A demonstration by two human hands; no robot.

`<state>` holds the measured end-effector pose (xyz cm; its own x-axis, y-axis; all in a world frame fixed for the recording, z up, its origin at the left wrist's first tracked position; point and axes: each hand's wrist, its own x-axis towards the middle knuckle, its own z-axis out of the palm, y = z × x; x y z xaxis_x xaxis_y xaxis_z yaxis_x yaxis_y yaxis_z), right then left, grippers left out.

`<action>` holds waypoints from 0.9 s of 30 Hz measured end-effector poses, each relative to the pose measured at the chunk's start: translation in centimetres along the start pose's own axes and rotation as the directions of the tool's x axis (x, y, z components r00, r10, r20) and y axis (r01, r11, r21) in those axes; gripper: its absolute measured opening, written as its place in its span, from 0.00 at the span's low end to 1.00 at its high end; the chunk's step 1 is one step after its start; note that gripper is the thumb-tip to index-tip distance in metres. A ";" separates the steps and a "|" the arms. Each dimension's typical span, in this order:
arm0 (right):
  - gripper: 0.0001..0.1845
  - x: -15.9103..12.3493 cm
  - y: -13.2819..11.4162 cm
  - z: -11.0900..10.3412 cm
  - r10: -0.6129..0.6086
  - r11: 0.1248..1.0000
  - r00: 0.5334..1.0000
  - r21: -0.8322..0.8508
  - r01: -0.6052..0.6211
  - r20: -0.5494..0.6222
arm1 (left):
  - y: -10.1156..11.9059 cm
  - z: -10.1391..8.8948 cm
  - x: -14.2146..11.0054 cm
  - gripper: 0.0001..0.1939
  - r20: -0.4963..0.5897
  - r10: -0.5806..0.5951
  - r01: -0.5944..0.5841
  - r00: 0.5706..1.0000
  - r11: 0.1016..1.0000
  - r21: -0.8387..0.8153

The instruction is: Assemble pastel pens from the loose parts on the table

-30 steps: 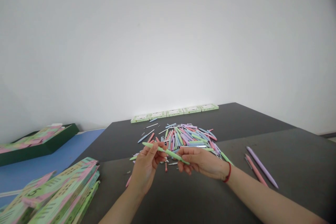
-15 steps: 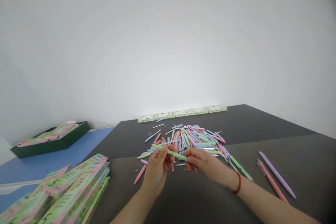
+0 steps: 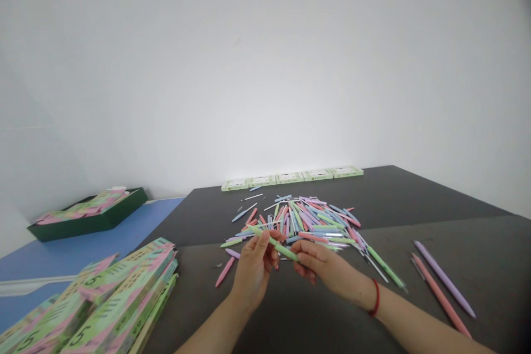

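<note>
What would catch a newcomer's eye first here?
Probably the green pen held by the left hand and right hand, low in the middle. Just beyond lies a heap of pastel pen parts on the dark table. Farther back, by the white wall, sits a row of boxes.

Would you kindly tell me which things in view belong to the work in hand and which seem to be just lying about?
Apparently in the work:
Green pen, held by left hand and right hand
Heap of pens just beyond, probably

Apparently lying about:
Purple pen and pink pen
Flat boxes by the wall
Printed packs
Dark green tray
</note>
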<state>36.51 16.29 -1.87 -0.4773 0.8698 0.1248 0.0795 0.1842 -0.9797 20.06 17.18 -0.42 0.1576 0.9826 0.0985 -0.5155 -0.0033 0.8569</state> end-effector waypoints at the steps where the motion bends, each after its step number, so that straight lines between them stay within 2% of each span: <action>1: 0.10 0.0 0.0 0.2 0.008 0.999 1.000 0.044 -0.008 0.012 | 0.0 0.0 0.0 0.15 0.005 0.001 -0.001 1.000 1.000 0.003; 3: 0.13 -0.2 0.1 0.4 -0.012 0.996 1.000 0.092 0.010 0.029 | 0.0 0.0 0.2 0.15 0.013 0.005 -0.005 1.000 1.000 0.014; 5: 0.14 -0.3 0.2 0.4 -0.053 0.997 0.998 0.062 0.051 0.027 | 0.0 0.0 0.3 0.16 0.017 0.013 -0.014 1.000 1.000 0.027; 8: 0.13 -0.5 0.4 0.1 -0.081 0.988 0.997 -0.132 0.077 -0.018 | -0.3 0.0 0.3 0.18 0.016 0.042 -0.042 0.999 0.998 0.046; 11: 0.10 -0.4 0.7 -0.3 -0.075 0.936 0.994 -0.349 0.044 -0.077 | -0.7 -0.1 0.4 0.17 -0.016 0.058 -0.056 0.998 0.997 0.061; 15: 0.11 -0.2 0.9 -1.3 -0.085 0.874 0.992 -0.485 0.029 -0.093 | -0.4 -0.3 0.7 0.18 -0.087 0.075 -0.073 0.993 0.997 0.021; 18: 0.09 -0.1 0.9 -2.1 -0.113 0.887 0.988 -0.459 0.051 -0.110 | 1.1 0.1 0.8 0.17 -0.096 0.119 -0.122 0.988 0.992 -0.024; 22: 0.11 -0.4 0.3 -2.8 -0.167 0.917 0.976 -0.386 0.102 -0.138 | 3.8 1.7 -0.1 0.15 -0.026 0.194 -0.195 0.981 0.980 -0.040; 27: 0.16 -0.9 -0.8 -2.4 -0.376 0.888 0.924 -0.313 0.338 -0.067 | 6.1 3.6 -2.1 0.14 0.059 0.265 -0.263 0.962 0.964 -0.040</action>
<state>38.95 16.42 -0.87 -0.4119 0.7654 0.4944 0.1827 0.6009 -0.7781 19.67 14.39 6.40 0.0646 0.9338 0.3519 -0.5722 -0.2543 0.7797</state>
